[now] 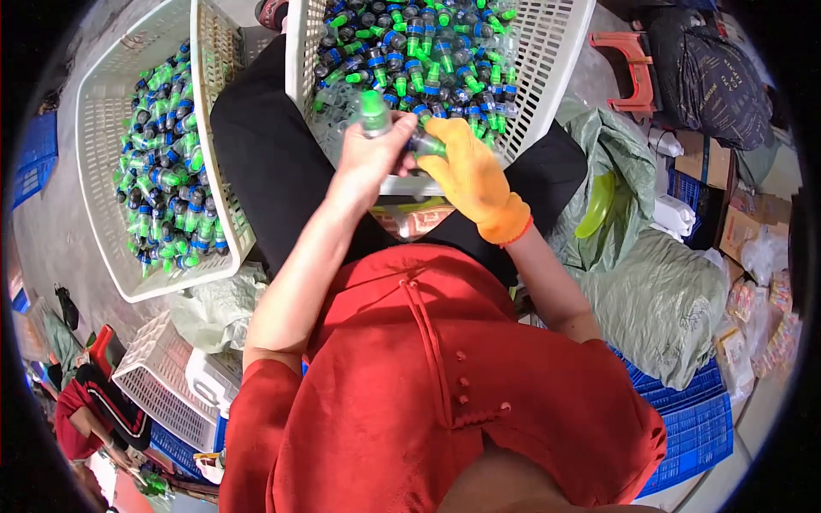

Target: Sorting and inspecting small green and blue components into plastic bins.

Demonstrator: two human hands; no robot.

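My bare left hand (369, 158) is closed around a small plastic bottle-shaped piece (373, 111), its bright green top upward and a clear, blurred lower part inside my fingers. Beside it, my right hand (469, 167), in an orange knitted glove, is closed with its fingertips around a second small piece (425, 145), dark with green; its far side is hidden. Both hands meet over the near edge of a white slatted basket (547, 103) between my knees. Many similar green, blue and black pieces (428, 60) fill it, with clear plastic ones near my left hand.
Another white basket (94, 192) at the left holds more of these pieces. An orange-red plastic stool (633, 73), a black bag (710, 77) and grey-green sacks (654, 295) lie at the right. At the lower left, another person (81, 410) sits near a white crate (167, 376).
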